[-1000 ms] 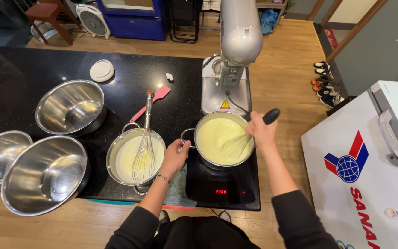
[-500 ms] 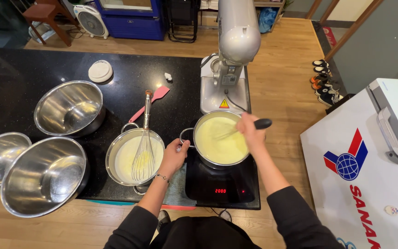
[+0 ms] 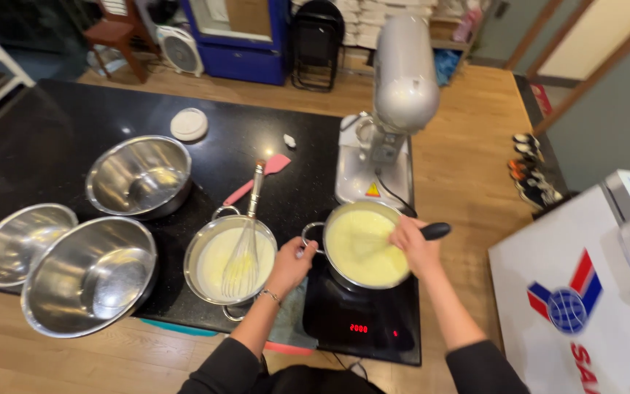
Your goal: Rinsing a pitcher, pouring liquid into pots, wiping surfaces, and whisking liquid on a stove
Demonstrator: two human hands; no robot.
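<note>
A steel pot of pale yellow cream sits on a black induction hob. My left hand grips the pot's left handle. My right hand holds a black-handled whisk over the pot's right rim, its wires down in the cream. Left of the pot stands a second steel pan with pale cream and a metal whisk resting in it. A pink spatula lies behind that pan.
Three empty steel bowls stand on the black counter at left. A silver stand mixer rises behind the pot. A white round lid lies farther back. A white chest freezer is at right.
My right hand has swung the whisk around in the pot, from its right side towards the far side and back to the right rim. My left hand stays on the handle.
</note>
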